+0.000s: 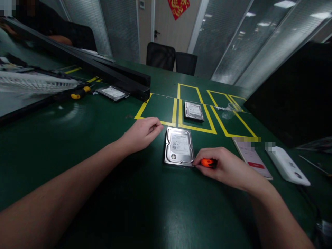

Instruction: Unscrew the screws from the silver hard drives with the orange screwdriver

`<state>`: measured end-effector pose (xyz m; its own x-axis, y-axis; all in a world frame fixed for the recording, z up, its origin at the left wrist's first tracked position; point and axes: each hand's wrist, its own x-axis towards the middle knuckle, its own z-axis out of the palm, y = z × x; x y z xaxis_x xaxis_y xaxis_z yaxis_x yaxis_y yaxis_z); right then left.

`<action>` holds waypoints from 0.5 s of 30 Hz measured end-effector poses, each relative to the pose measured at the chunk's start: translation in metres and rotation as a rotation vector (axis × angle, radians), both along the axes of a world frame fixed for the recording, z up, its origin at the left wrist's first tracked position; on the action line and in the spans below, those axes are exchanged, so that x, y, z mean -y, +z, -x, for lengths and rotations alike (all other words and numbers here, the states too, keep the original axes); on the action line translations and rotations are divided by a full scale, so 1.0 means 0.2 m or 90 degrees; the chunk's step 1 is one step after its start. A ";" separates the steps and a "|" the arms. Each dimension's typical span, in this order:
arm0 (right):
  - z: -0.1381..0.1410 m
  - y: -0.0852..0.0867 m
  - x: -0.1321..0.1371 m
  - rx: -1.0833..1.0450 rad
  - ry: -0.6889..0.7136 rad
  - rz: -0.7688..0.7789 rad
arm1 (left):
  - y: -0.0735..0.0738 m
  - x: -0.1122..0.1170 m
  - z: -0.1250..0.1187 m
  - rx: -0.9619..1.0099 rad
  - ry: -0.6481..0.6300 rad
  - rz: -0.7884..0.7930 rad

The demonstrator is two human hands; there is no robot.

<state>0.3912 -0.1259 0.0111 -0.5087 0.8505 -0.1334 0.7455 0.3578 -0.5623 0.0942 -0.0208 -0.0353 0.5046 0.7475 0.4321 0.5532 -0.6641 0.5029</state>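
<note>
A silver hard drive [179,147] with a white label lies flat on the green table in front of me. At its lower right corner is my right hand [220,166], closed around a screwdriver [208,163] whose orange and black handle shows between the fingers. The screwdriver's shaft is hidden by my fingers. My left hand [142,135] is just off the drive's upper left corner, its thumb and fingers pinched together. Whatever may be in that pinch is too small to see. Beyond the first drive, a second hard drive [194,111] sits inside a yellow taped rectangle.
Right of me lie a phone [252,157] and a white device [287,166], with a dark monitor [293,97] behind. A clear plastic cup [229,111] stands among taped rectangles. At left are another drive [112,93], a yellow-handled screwdriver [81,92] and a long black bar [103,65]. A person sits beyond.
</note>
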 end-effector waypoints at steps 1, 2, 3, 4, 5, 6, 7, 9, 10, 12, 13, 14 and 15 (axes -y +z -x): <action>0.00 0.00 0.00 0.001 -0.002 0.002 | 0.00 0.00 0.00 0.000 0.000 0.000; 0.00 0.00 0.00 0.002 -0.004 0.004 | 0.00 0.00 0.00 0.001 0.000 0.001; 0.00 0.00 0.00 0.002 -0.005 0.006 | 0.00 0.00 0.00 0.002 0.000 0.002; 0.01 0.01 0.00 0.003 -0.005 0.007 | 0.00 0.00 0.00 0.003 -0.001 0.002; 0.01 0.01 0.00 0.003 -0.006 0.007 | 0.00 0.01 0.00 0.004 -0.002 0.003; 0.01 0.01 0.00 0.004 -0.006 0.007 | 0.01 0.01 0.00 0.004 -0.003 0.003; 0.01 0.01 0.00 0.004 -0.006 0.006 | 0.01 0.01 0.00 0.003 -0.003 0.002; 0.00 0.01 0.00 0.006 -0.006 0.009 | 0.01 0.00 0.00 0.002 -0.002 -0.002; 0.00 0.01 0.00 0.008 -0.006 0.012 | 0.01 0.00 0.00 0.001 -0.001 -0.003; 0.00 0.01 0.01 0.011 -0.012 0.017 | 0.01 0.01 0.00 -0.001 0.000 -0.003; 0.00 0.01 0.01 0.013 -0.016 0.018 | 0.01 0.01 0.00 -0.002 0.001 -0.002; 0.00 0.02 0.01 0.014 -0.020 0.018 | 0.01 0.01 0.00 -0.004 0.002 -0.001; 0.00 0.02 0.01 0.015 -0.023 0.018 | 0.01 0.01 0.00 -0.005 0.003 0.000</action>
<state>0.3902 -0.1275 0.0144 -0.4744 0.8640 -0.1688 0.7710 0.3152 -0.5533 0.0943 -0.0222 -0.0324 0.5048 0.7498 0.4278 0.5600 -0.6616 0.4987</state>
